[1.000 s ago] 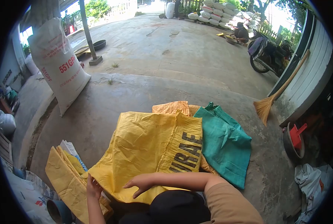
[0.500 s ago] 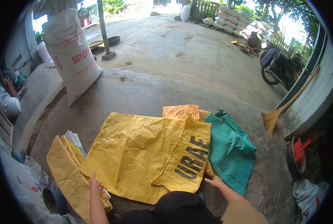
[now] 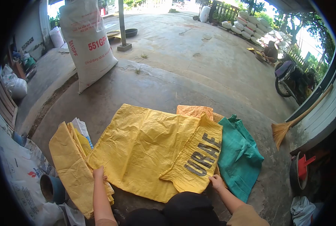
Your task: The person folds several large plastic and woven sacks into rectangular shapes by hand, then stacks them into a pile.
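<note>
A yellow woven sack (image 3: 145, 139) lies spread on the floor in front of me, with black letters "URAE" on its folded right end. My left hand (image 3: 99, 173) is closed on its lower left edge, the fingers partly hidden. At the lower right edge, below the letters, my right hand (image 3: 216, 181) pinches the same sack. A green sack (image 3: 239, 154) lies just right of it, and an orange sack (image 3: 194, 110) shows from under its far side. Folded yellow sacks (image 3: 70, 162) are stacked beside my left hand.
A full white sack (image 3: 90, 49) stands upright ahead on the left, near a post (image 3: 121, 26). At right are a straw broom (image 3: 282, 132), a red dustpan (image 3: 304, 165) and a motorbike (image 3: 294, 79). A blue-grey pot (image 3: 52, 188) sits at lower left.
My right hand has gone from loosely spread fingers to a pinch on the yellow sack's edge. The left hand stays at the left edge. The view has turned slightly left.
</note>
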{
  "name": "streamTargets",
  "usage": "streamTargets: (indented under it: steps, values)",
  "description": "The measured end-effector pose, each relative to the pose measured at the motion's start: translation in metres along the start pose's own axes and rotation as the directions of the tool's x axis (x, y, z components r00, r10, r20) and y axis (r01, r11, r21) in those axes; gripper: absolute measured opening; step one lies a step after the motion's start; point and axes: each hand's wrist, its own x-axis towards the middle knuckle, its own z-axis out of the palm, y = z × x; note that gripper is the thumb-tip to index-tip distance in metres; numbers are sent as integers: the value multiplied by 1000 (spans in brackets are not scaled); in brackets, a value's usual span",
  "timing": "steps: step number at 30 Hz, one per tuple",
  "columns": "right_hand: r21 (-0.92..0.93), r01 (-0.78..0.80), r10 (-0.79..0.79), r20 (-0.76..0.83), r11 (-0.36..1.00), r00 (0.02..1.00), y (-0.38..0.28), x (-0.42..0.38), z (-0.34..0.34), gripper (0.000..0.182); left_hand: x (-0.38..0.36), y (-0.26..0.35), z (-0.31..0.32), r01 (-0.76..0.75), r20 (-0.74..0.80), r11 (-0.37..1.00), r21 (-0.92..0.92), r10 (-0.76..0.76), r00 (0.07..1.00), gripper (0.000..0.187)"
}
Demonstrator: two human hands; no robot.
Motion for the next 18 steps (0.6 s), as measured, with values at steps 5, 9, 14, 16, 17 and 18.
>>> streamTargets:
  steps: [5, 9, 14, 16, 17, 18]
  values:
    - [509, 161, -86, -169, 846, 982, -52, 24, -24, 8, 5, -9, 11, -166, 43, 967, 193, 160, 986, 54]
    - [536, 182, -112, -161, 824, 981, -85, 50, -76, 7, -46, 4, 14, -126, -89, 836, 534, 204, 975, 63]
    - [813, 26, -166, 88, 581, 982, -81, 61, -94, 39, -81, -7, 18, -344, -47, 518, 783, 601, 798, 84]
    - [871, -2, -175, 101, 491, 979, -64, 62, -83, 43, -81, -7, 21, -327, 15, 490, 808, 537, 843, 86]
    - [917, -36, -181, 117, 397, 976, -57, 60, -78, 47, -81, -9, 22, -308, 73, 457, 834, 462, 884, 88]
    - [922, -60, -174, 136, 383, 975, -58, 56, -65, 48, -87, -8, 22, -311, 77, 454, 835, 463, 883, 88]
